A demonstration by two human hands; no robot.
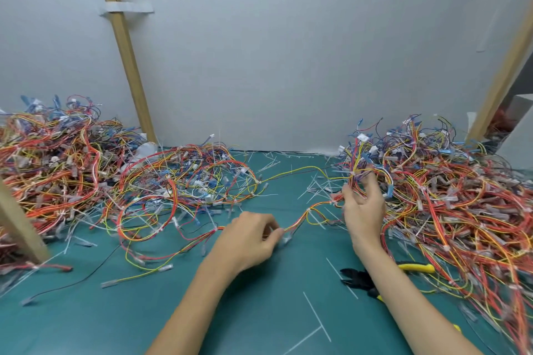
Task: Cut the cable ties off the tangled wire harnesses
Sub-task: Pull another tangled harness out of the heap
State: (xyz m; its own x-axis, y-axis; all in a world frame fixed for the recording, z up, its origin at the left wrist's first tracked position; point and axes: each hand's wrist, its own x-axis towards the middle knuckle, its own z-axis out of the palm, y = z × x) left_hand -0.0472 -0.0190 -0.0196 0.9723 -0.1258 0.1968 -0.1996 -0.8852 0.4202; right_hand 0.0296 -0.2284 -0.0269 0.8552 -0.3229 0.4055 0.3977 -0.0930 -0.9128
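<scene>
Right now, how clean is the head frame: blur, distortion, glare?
Head view: wide-angle stretch toward the edges, with the wooden post looking tilted; the left hand, the right hand and the harness they pinch are slightly soft; the outer wire piles smear; lighting is flat, with no glare on the green mat and only faint shadows.

A green surface (115, 320) lies below the grey wall (288, 52); a wooden batten (124, 46), taped (127, 7) on, slants across the wall's left.

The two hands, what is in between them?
A wire harness of red, orange and yellow wires, held by the left hand and right hand, stretches over the green mat, in the head view.
</scene>
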